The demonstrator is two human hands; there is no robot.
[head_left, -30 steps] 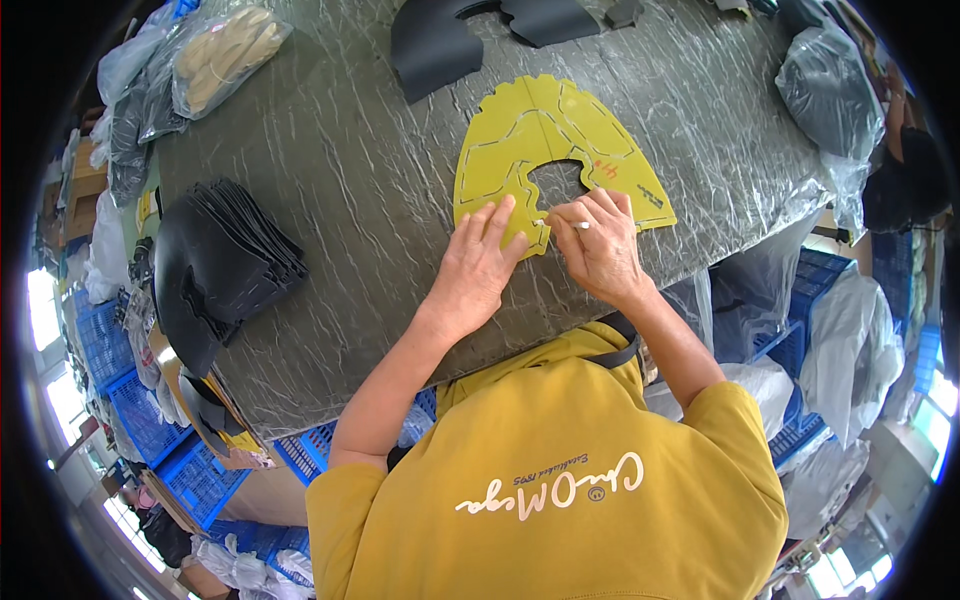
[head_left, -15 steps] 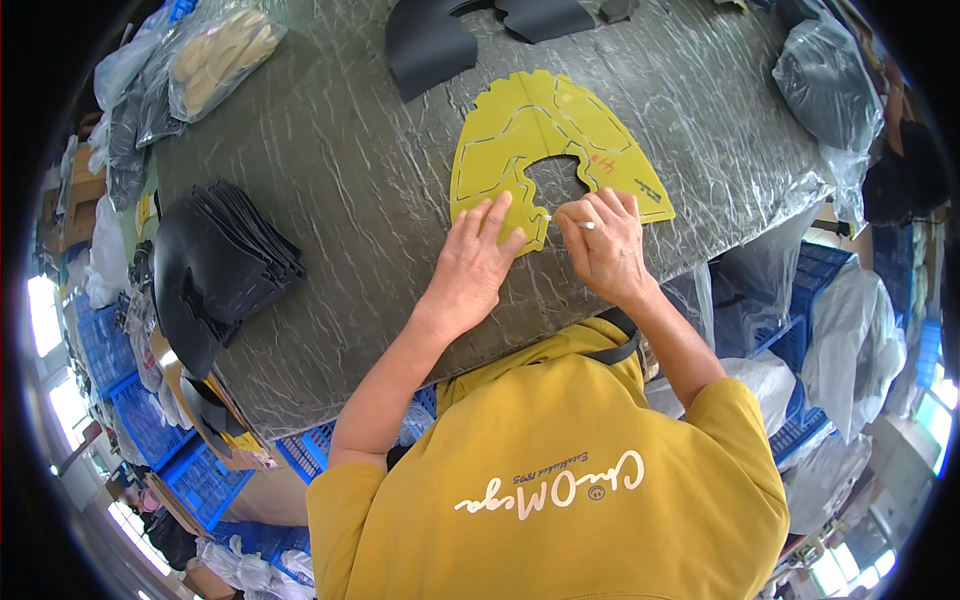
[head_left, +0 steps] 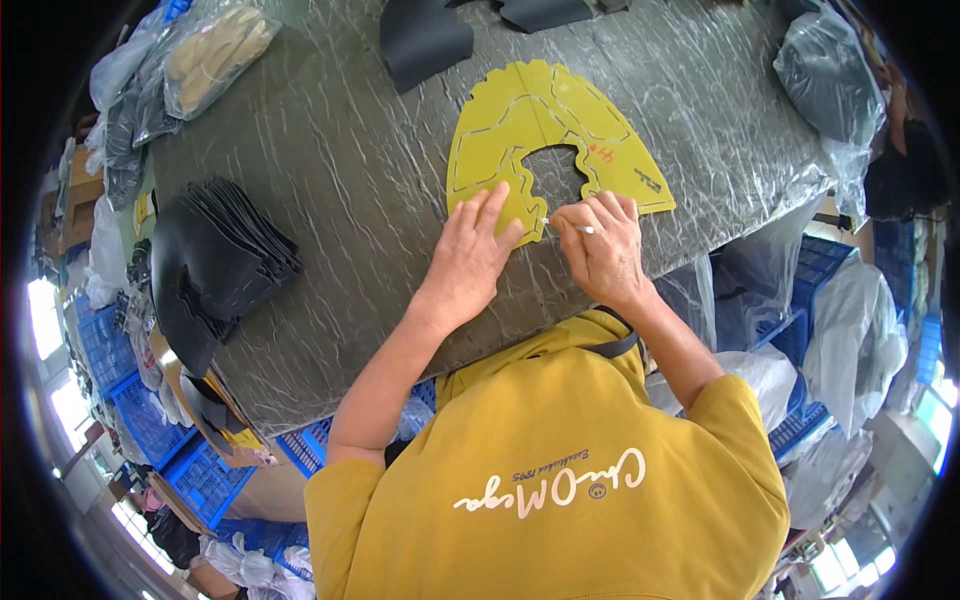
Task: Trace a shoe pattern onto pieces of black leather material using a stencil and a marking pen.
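A yellow, arch-shaped template [head_left: 540, 108] with slotted lines and a scalloped far edge lies flat on the table in front of me. My left hand [head_left: 466, 252] presses on its near left leg, fingers spread. In my right hand [head_left: 606, 248] is a slim white pen [head_left: 585, 230], pinched between thumb and fingers. The pen's point meets the inner edge of that same leg, close to its near end. Inside the template's cutout a dark edge shows; whether a black piece lies underneath is hard to make out.
A stack of black cut pieces [head_left: 222, 262] sits at the left. More black pieces [head_left: 425, 45] lie at the far side. Clear bags [head_left: 218, 60] stand at far left, another plastic-wrapped bundle [head_left: 828, 80] at far right. Blue crates [head_left: 205, 480] flank the table [head_left: 340, 200].
The pen point has crept a little toward the near end of the template's left leg. My left hand keeps its place on the template. The whole view has shifted slightly.
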